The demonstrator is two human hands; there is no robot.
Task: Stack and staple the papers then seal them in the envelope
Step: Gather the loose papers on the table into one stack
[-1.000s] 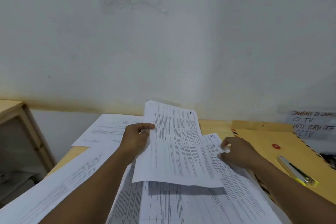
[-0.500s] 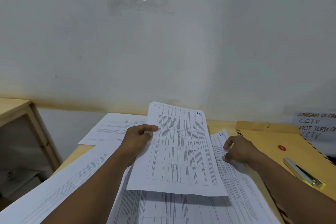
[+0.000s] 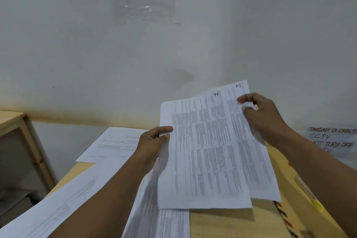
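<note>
Both forearms reach forward and up from the bottom of the view, wrists raised above the worktop [image 3: 231, 222]. The left hand [image 3: 152, 145] is turned thumb-up, its thumb lying across the printed face of the front sheet [image 3: 202, 156] and its fingers curled behind the sheet's left edge, pinching it. The right hand [image 3: 260, 118] sits higher and further out, fingers bent in a narrow pinch on the upper right part of the back sheet [image 3: 257, 160], near that sheet's top corner.

The two sheets are thin white paper, rectangular, covered in dense small tables of dark print. They overlap, the front one offset to the left of the back one, and each bears a handwritten mark near its top right corner. Both are lifted and tilted toward the camera, their lower edges hanging free above the worktop between the two forearms.

More white printed sheets lie flat: a long one [image 3: 58, 205] under the left forearm, another [image 3: 116, 145] beyond the left hand, and one [image 3: 170, 224] just right of the left forearm. The worktop is pale yellow wood with a smooth face. Under the right forearm lies a tan envelope [image 3: 286, 195] with a red and dark striped border, mostly hidden. On it, a yellow-tipped object shows in part; what it is cannot be told.
</note>
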